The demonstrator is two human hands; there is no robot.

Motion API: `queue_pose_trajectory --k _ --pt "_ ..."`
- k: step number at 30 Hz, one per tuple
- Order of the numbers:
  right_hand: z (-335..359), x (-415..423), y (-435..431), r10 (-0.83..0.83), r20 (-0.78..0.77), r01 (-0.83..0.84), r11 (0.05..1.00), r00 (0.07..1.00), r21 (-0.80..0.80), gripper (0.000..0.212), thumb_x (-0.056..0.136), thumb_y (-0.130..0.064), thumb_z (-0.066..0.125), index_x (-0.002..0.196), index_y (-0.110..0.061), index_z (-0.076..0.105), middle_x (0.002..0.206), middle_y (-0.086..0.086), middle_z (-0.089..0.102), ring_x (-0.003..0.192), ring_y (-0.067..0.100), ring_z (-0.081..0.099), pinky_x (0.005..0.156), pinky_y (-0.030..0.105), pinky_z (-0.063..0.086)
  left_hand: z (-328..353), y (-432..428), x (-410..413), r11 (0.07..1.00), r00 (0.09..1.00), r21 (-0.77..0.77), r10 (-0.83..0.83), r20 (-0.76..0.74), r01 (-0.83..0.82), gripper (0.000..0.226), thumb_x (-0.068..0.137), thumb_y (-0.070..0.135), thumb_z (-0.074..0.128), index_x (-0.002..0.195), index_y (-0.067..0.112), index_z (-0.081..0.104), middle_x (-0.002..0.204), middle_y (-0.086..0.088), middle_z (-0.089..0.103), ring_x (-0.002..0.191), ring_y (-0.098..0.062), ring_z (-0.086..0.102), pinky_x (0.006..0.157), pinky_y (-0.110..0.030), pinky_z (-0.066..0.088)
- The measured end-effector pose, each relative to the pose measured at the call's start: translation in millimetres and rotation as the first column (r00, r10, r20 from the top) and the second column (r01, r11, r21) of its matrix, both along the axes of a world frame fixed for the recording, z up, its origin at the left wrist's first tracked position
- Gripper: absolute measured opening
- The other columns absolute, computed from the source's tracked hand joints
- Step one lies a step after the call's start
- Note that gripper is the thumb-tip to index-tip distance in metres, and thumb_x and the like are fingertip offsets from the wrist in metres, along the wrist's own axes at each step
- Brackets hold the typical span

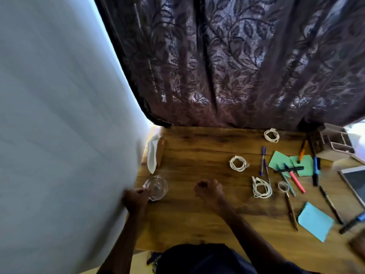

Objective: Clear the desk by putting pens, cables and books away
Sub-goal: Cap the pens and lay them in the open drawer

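Observation:
My left hand [135, 200] grips the near rim of a clear glass bowl [157, 187] at the desk's left edge. My right hand [209, 191] hovers over the middle of the wooden desk [197, 155] with its fingers curled and nothing visible in it. Three coiled white cables lie to the right: one [238, 163] mid-desk, one [261, 187] nearer, one [271, 135] at the back. Several pens and markers [296, 178] are scattered on the right among green paper notes [280, 160]. A blue note pad [315, 221] lies at the near right.
A wooden organizer box [333, 145] stands at the back right corner. A tablet or slate [353, 180] lies at the right edge. A small magnifying glass [284, 186] lies near the pens. A white cloth and brown object [156, 153] sit at the back left. A dark curtain [227, 66] hangs behind; a wall is at the left.

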State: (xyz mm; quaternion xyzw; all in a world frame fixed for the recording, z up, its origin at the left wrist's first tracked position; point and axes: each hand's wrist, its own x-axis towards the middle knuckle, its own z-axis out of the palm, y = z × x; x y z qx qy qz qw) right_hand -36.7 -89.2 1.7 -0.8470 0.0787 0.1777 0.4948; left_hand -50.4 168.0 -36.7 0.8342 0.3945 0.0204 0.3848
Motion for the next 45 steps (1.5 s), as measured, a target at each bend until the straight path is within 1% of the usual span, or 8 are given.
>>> queue_pose_trajectory --k 6,14,20,24,28,33,39,45 --pt "-2 9 9 -0.019 -0.027 0.019 1.0 0.999 -0.023 0.023 0.088 -0.021 0.066 0.068 -0.027 0.072 0.064 -0.005 0.074 0.061 0.008 0.071 0.056 0.03 0.056 1 4 2 1.0 0.998 0.022 -0.02 -0.064 0.022 0.036 0.08 0.024 0.081 0.102 -0.004 0.076 0.098 -0.022 0.075 0.091 -0.037 0.073 0.08 -0.038 0.056" --pt "-3 4 11 -0.028 -0.037 0.028 1.0 0.999 0.012 0.016 0.089 -0.022 0.068 0.075 -0.028 0.073 0.067 -0.003 0.075 0.063 0.015 0.074 0.054 0.032 0.057 12 0 -10 0.983 0.995 0.159 -0.095 -0.022 0.098 0.024 0.086 0.027 0.074 0.092 0.004 0.081 0.08 -0.012 0.076 0.066 -0.021 0.065 0.061 -0.024 0.044" --pt "12 4 3 -0.172 -0.03 0.173 0.984 0.985 0.033 0.013 0.086 -0.017 0.067 0.078 -0.017 0.077 0.071 0.005 0.077 0.059 0.015 0.072 0.054 0.029 0.055 30 -25 -11 0.938 0.974 0.282 -0.223 0.047 0.201 0.029 0.088 0.035 0.072 0.108 0.014 0.072 0.103 -0.006 0.072 0.094 -0.027 0.069 0.075 -0.038 0.056" --pt "31 8 -19 -0.228 0.032 0.226 0.972 0.973 0.057 0.012 0.091 -0.019 0.067 0.084 -0.023 0.076 0.069 -0.003 0.075 0.051 -0.001 0.066 0.047 0.014 0.05 46 -56 4 0.899 0.912 0.329 -0.364 0.191 0.291 0.026 0.089 0.026 0.072 0.109 0.011 0.075 0.107 -0.009 0.076 0.097 -0.026 0.073 0.085 -0.043 0.06" --pt "50 6 -53 -0.281 0.112 0.279 0.96 0.953 0.037 0.01 0.093 -0.02 0.068 0.088 -0.022 0.076 0.078 -0.001 0.077 0.062 0.008 0.069 0.051 0.018 0.053 62 -93 24 0.842 0.82 0.308 -0.519 0.241 0.442 0.029 0.094 0.03 0.067 0.117 0.013 0.071 0.108 -0.007 0.075 0.1 -0.023 0.071 0.086 -0.041 0.06" --pt "63 -12 -95 -0.322 0.187 0.336 0.94 0.928 -0.052 0.022 0.093 -0.026 0.066 0.073 -0.032 0.072 0.071 -0.011 0.073 0.067 0.006 0.069 0.059 0.026 0.053 71 -144 40 0.749 0.708 0.267 -0.661 0.247 0.606 0.028 0.094 0.025 0.066 0.119 0.013 0.07 0.108 -0.004 0.073 0.104 -0.023 0.066 0.088 -0.031 0.048" --pt "66 -49 -145 -0.501 0.113 0.5 0.865 0.858 0.04 0.011 0.095 -0.02 0.066 0.09 -0.02 0.077 0.084 0.0 0.077 0.078 0.018 0.074 0.068 0.035 0.06 71 -220 33 0.63 0.568 0.218 -0.771 0.289 0.745 0.023 0.093 0.019 0.063 0.115 0.013 0.069 0.108 -0.004 0.072 0.102 -0.022 0.067 0.09 -0.034 0.054" --pt "47 -99 -195 -0.688 0.001 0.685 0.723 0.726 0.091 0.013 0.093 -0.012 0.067 0.085 -0.012 0.078 0.085 0.011 0.078 0.072 0.024 0.074 0.066 0.038 0.06 57 -294 6 0.492 0.445 0.181 -0.861 0.245 0.852 0.023 0.094 0.02 0.063 0.116 0.014 0.068 0.109 -0.002 0.073 0.102 -0.023 0.067 0.094 -0.036 0.05"
